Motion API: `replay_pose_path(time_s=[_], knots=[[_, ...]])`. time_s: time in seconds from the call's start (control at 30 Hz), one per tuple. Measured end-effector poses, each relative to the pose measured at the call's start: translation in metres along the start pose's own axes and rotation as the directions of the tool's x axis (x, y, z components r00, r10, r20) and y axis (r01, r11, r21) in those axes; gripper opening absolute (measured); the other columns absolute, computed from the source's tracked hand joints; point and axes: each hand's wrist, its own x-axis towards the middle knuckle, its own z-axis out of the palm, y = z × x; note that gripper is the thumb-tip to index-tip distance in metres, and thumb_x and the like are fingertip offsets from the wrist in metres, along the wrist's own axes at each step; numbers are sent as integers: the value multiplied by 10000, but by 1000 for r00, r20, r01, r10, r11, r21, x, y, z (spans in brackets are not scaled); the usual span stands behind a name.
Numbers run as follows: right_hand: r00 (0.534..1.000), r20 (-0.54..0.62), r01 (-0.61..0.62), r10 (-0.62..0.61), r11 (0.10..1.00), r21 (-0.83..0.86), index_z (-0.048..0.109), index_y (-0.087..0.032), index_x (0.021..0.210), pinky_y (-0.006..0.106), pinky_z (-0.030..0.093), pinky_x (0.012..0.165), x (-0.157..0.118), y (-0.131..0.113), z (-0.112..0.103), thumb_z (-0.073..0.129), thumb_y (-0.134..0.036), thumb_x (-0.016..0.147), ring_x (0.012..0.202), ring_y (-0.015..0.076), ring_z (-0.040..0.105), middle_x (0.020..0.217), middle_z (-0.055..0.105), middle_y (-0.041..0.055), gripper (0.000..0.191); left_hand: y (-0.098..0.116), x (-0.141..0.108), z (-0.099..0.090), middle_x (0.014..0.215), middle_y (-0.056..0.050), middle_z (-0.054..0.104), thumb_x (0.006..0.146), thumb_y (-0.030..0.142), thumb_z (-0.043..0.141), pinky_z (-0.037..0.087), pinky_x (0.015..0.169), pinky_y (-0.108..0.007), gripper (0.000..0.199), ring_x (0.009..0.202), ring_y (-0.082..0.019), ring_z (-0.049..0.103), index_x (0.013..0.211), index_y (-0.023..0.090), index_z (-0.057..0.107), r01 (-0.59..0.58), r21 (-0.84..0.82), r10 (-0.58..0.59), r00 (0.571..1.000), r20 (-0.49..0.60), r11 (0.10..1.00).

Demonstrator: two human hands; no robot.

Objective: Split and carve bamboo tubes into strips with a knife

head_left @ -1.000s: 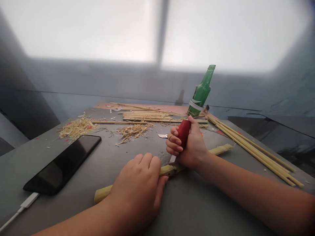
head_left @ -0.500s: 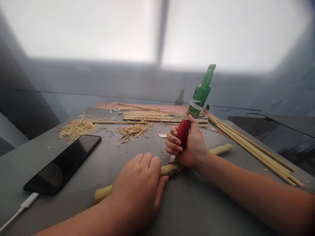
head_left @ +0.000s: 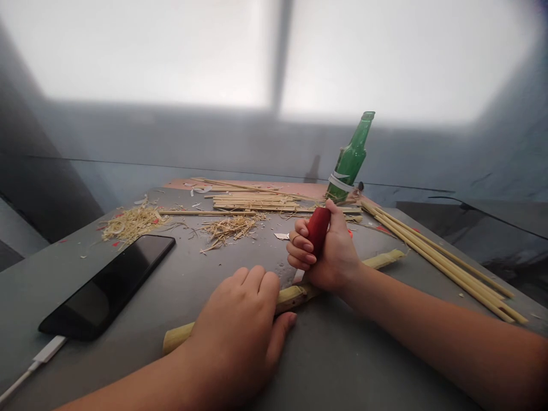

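A yellowish bamboo-like stick (head_left: 382,260) lies slantwise on the grey table, running under both my hands. My left hand (head_left: 244,319) is wrapped over its near part, fingers closed from above and the thumb along the near side. In my right hand (head_left: 334,251) is a knife (head_left: 317,231) with a red handle, gripped upright in a fist with the thumb on top. Part of a pale blade shows below the fist, against the stick; the tip is hidden. The stick's surface has a dark spot and a raised ridge between my hands.
A black phone (head_left: 111,288) on a white cable (head_left: 40,357) lies at the left. Behind are piles of shavings (head_left: 132,222) and a bundle of thin sticks (head_left: 257,202). A green bottle (head_left: 351,162) stands at the back right, beside long sticks (head_left: 445,262).
My left thumb has shifted slightly to the right and away from the stick's side. The knife and my right hand look almost unmoved.
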Motion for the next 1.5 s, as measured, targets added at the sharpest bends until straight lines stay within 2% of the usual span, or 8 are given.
replay_pose_path(time_s=[0.53,0.7,0.77,0.83,1.0,1.13,1.27,1.5], knots=[[998,61,8,-8,1000,-8,512,-192,500,219,287,327,0,0,-4,218,-901,836,315,89,299,380,409,-25,838,2,2,-1,989,-81,621,985,356,425,473,809,-444,204,916,-294,570,955,217,570,13,25,-13,1000,7,1000],[998,66,6,-6,1000,2,508,-197,501,221,288,327,2,1,-6,251,-895,836,308,93,309,374,411,-27,815,-10,0,-12,1009,-39,649,890,287,601,482,785,-374,69,934,-261,599,916,232,568,20,-134,-12,998,57,991],[998,65,14,-15,1000,8,504,-201,510,220,289,330,2,2,-6,291,-891,831,312,96,311,377,408,-32,791,-14,-1,-17,1005,-22,658,857,254,643,481,763,-335,83,921,-236,610,901,237,574,11,-177,0,998,62,984],[998,53,41,-42,999,26,498,-206,517,221,293,334,2,1,-5,324,-866,844,316,97,313,381,408,-32,757,-16,-3,-20,983,-30,662,885,265,616,476,739,-325,45,889,-229,613,877,230,589,-20,-144,27,998,49,989],[984,11,174,-176,979,104,481,-213,510,229,279,332,-4,-9,7,242,-725,927,306,105,323,373,403,-15,702,-19,-1,-17,838,-35,666,1002,278,413,452,701,-311,306,774,-198,613,820,209,650,-86,-96,85,996,-20,992],[979,12,202,-204,976,87,484,-211,491,238,272,327,-7,-11,12,182,-676,947,290,110,324,363,402,-8,718,-26,4,-16,849,-37,679,982,251,442,442,686,-287,287,790,-195,620,837,202,685,-53,-86,49,997,-54,995],[983,5,181,-182,981,67,492,-209,489,234,282,329,-4,-8,6,261,-751,915,296,108,332,366,411,-11,727,-28,4,-15,875,-40,690,983,241,419,440,685,-288,296,798,-201,622,860,202,686,-60,-35,57,995,-84,998],[984,9,177,-178,983,49,500,-208,492,238,296,330,-2,-7,2,274,-750,912,299,110,339,374,411,-14,722,-25,3,-18,914,-20,701,961,262,527,455,718,-294,183,856,-212,634,899,223,695,-50,-57,48,998,-44,997]])
